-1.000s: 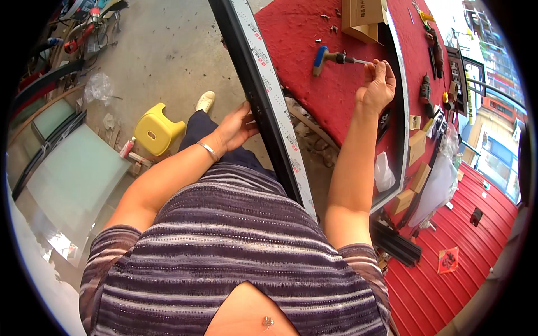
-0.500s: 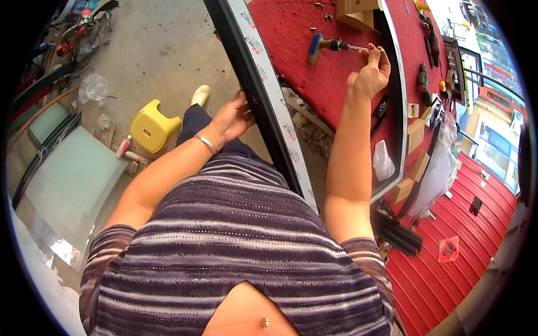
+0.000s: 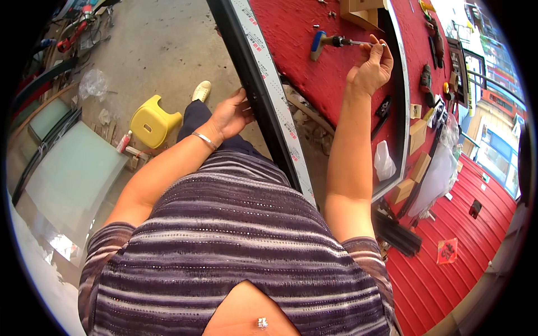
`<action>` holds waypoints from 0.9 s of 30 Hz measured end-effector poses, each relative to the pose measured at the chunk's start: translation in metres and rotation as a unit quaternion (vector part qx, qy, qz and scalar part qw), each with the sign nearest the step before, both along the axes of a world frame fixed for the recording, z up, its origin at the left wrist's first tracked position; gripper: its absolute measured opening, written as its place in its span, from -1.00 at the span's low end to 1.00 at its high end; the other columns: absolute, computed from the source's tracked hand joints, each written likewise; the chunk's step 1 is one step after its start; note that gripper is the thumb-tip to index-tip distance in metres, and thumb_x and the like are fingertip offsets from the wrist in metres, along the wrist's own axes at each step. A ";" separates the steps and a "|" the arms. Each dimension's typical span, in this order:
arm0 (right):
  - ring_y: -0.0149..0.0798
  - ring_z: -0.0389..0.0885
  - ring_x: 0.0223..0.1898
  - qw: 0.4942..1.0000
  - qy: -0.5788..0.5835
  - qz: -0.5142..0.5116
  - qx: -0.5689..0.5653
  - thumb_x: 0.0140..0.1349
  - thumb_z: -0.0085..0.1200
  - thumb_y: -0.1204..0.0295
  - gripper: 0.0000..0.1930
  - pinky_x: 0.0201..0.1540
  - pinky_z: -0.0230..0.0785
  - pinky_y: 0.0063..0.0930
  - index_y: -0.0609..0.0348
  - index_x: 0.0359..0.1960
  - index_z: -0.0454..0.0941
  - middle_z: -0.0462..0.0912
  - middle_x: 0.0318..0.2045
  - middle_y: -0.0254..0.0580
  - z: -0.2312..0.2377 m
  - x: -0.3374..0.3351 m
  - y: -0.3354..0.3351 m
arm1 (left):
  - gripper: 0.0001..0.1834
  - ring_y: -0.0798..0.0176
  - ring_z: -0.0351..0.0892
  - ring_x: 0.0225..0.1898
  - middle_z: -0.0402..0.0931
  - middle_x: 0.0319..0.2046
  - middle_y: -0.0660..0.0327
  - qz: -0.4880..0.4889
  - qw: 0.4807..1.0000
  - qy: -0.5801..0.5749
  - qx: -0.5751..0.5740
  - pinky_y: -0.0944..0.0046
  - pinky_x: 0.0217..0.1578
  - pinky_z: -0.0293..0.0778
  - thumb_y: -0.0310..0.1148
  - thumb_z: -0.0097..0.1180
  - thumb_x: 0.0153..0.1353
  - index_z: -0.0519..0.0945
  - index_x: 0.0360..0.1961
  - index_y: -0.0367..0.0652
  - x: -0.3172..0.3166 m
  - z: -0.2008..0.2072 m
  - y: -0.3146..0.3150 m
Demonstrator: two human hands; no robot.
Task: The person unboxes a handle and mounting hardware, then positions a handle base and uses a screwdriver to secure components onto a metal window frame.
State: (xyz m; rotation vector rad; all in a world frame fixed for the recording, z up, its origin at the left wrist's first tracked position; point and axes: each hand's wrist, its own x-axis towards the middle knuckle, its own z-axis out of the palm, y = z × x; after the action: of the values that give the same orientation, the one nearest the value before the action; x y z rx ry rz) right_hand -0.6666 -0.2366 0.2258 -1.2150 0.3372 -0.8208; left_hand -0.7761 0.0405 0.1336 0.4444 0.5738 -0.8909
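My left hand (image 3: 231, 116) is at the side edge of a long black bar (image 3: 263, 101), its fingers curled against it. White film with red print covers the bar's right face. My right hand (image 3: 372, 70) is raised over the red-covered table, thumb and fingers pinched together. Close to those fingertips is the metal shaft of a driver tool (image 3: 318, 46) with a blue and tan handle and a dark chuck. Whether the pinch holds the shaft's tip or some small piece is too small to tell.
The red table (image 3: 291, 33) bears a cardboard box (image 3: 361, 12), a white plastic bag (image 3: 384, 161) and a dark frame. More hand tools (image 3: 427, 78) lie farther right. On the left stand a yellow stool (image 3: 154, 120) and glass panes (image 3: 70, 162); clear plastic (image 3: 93, 84) lies on the floor.
The view has shifted slightly. Both hands keep nearly the same places, the left at the bar and the right pinched near the driver's shaft.
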 end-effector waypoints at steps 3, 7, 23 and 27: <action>-0.40 0.58 -0.45 1.000 0.005 0.008 -0.019 0.33 0.02 0.57 -0.91 -0.34 0.51 -0.63 0.26 -0.17 0.45 0.66 -0.24 -0.01 0.001 0.000 0.000 | -0.58 0.13 0.37 0.11 0.40 0.09 0.14 0.002 1.000 0.000 0.009 0.04 0.20 0.25 -0.07 -0.09 0.40 0.35 0.22 0.08 -0.002 0.000 0.000; -0.40 0.58 -0.45 0.997 0.030 0.007 -0.077 0.36 -0.02 0.54 -0.90 -0.31 0.48 -0.63 0.29 -0.15 0.39 0.65 -0.24 0.01 0.004 0.003 0.007 | -0.57 0.19 0.39 0.10 0.42 0.07 0.24 0.022 0.999 -0.028 0.022 0.07 0.16 0.30 -0.10 -0.12 0.43 0.31 0.25 0.04 -0.007 0.001 -0.009; -0.39 0.60 -0.39 0.971 0.086 0.044 -0.218 0.39 -0.04 0.48 -0.87 -0.23 0.48 -0.57 0.31 -0.16 0.39 0.64 -0.25 -0.03 0.017 0.000 0.013 | -0.49 0.24 0.52 -0.04 0.51 -0.02 0.23 0.005 0.991 -0.080 0.112 0.11 0.02 0.43 -0.07 -0.01 0.38 0.29 0.23 -0.10 -0.008 0.001 -0.015; -0.39 0.60 -0.39 0.970 0.081 0.047 -0.222 0.39 -0.05 0.47 -0.87 -0.21 0.48 -0.56 0.31 -0.16 0.39 0.63 -0.25 -0.04 0.017 -0.001 0.014 | -0.56 0.27 0.53 -0.09 0.50 -0.04 0.24 0.007 0.987 -0.083 0.137 0.14 -0.02 0.46 -0.17 -0.12 0.44 0.29 0.25 -0.12 -0.007 0.005 -0.019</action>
State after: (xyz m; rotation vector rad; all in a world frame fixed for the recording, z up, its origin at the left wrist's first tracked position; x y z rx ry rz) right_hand -0.6681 -0.2229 0.2427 -1.7109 0.2311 -0.7369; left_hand -0.7831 0.0211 0.1381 0.7565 0.5463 -0.7555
